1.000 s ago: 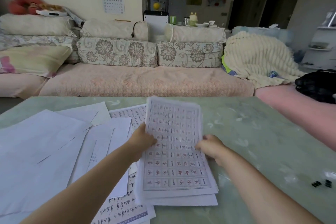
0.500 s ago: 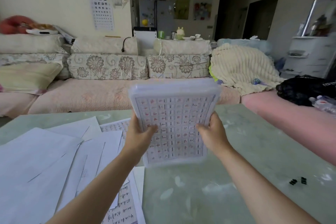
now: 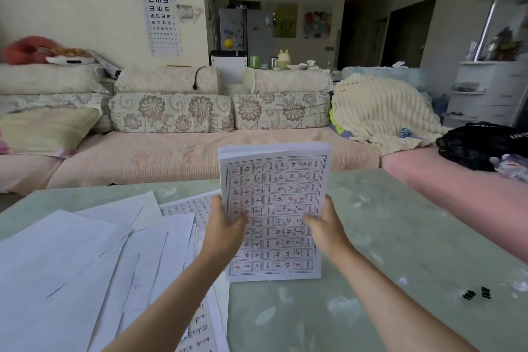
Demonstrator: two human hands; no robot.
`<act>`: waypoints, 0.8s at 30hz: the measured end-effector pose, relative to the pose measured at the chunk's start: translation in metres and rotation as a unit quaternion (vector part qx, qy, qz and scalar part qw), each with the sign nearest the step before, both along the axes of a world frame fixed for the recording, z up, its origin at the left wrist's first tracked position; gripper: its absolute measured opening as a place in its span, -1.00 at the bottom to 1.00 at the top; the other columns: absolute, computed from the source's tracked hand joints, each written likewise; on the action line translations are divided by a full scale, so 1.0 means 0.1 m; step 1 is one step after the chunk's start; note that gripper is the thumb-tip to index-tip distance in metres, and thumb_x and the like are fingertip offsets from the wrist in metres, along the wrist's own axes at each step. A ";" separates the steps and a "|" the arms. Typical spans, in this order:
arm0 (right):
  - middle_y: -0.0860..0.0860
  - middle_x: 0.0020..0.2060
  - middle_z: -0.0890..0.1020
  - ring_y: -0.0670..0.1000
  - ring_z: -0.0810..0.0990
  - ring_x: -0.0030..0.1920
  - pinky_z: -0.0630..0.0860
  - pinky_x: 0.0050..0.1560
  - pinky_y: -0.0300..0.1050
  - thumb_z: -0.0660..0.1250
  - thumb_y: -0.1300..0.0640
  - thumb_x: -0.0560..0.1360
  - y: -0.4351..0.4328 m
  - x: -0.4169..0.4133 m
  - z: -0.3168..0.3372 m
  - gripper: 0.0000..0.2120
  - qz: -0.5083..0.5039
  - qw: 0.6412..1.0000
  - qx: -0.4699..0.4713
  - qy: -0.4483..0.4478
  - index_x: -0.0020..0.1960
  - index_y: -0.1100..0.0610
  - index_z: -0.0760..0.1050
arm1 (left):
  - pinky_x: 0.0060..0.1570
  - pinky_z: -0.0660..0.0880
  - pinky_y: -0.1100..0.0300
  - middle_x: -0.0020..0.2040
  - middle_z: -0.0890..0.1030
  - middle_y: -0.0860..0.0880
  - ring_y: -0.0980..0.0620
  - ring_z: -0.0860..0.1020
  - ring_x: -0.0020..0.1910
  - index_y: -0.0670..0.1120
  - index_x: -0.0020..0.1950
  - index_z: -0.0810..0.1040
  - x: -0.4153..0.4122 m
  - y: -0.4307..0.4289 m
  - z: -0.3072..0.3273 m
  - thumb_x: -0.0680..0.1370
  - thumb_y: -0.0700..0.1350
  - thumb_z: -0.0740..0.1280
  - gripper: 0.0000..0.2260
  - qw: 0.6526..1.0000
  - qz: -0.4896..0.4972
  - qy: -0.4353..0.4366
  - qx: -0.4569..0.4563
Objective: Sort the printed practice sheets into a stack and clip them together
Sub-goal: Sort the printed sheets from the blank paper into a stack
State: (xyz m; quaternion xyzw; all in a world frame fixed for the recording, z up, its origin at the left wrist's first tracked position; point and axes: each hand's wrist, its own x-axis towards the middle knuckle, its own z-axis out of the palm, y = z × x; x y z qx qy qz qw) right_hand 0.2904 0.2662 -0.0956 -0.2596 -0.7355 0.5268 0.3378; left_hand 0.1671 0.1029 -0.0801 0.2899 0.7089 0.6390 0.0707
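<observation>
A stack of printed practice sheets (image 3: 274,188), white with a red grid of characters, stands upright with its bottom edge on the green table (image 3: 385,237). My left hand (image 3: 225,227) grips its left edge and my right hand (image 3: 325,230) grips its right edge. Several loose sheets (image 3: 71,260), mostly blank side up, lie fanned across the table's left half. Two small black binder clips (image 3: 475,293) rest on the table at the right.
Behind the table runs a pink sofa (image 3: 171,157) with floral cushions and a cream blanket (image 3: 380,114). A pink cushion edge (image 3: 457,194) borders the table's right side, with a black bag (image 3: 483,143) beyond it.
The stack was lifted off the loose sheets, raised in both hands, and now stands upright on its bottom edge on the table. The head view tilted upward.
</observation>
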 end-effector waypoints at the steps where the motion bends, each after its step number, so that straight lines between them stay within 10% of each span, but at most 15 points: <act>1: -0.14 0.07 0.57 0.07 0.56 0.17 0.48 0.02 -0.14 0.21 0.34 0.57 0.00 0.00 0.00 -0.67 -0.005 1.000 0.006 -0.007 0.25 0.04 0.32 | -0.11 0.47 0.27 0.03 0.49 0.23 0.06 0.54 0.09 -0.01 0.20 0.32 -0.02 0.01 -0.01 0.58 -0.26 0.28 -0.73 1.000 0.000 -0.001 -0.012; 6: -0.06 -0.02 0.56 0.06 0.58 0.10 0.55 0.08 0.13 0.18 0.35 0.57 0.04 0.05 0.08 -0.72 -0.026 0.997 0.017 -0.068 0.22 0.09 0.33 | -0.25 0.56 0.08 0.02 0.54 0.01 0.03 0.57 -0.13 -0.05 0.18 0.25 -0.13 0.05 0.07 0.59 -0.21 0.23 -0.77 0.991 -0.014 -0.001 -0.134; 15: 0.05 -0.13 0.48 0.01 0.45 -0.21 0.34 -0.29 -0.16 0.11 0.34 0.45 0.56 0.58 -0.22 -0.76 -0.069 0.954 -0.066 -0.283 0.09 0.18 0.33 | -0.41 0.54 0.24 0.00 0.63 -0.06 0.02 0.62 -0.15 -0.18 0.24 0.49 0.32 0.58 -0.23 0.55 -0.24 0.23 -0.74 0.941 -0.124 -0.061 -0.309; 24: 0.05 -0.28 0.47 -0.01 0.39 -0.38 0.28 -0.44 -0.23 0.17 0.32 0.46 0.92 0.92 -0.45 -0.92 -0.134 0.922 -0.008 -0.364 -0.19 0.20 0.37 | -0.04 0.56 0.16 0.06 0.59 -0.10 -0.06 0.58 0.00 -0.26 0.18 0.52 0.59 1.23 -0.50 0.51 -0.17 0.28 -0.71 0.909 -0.106 0.013 -0.403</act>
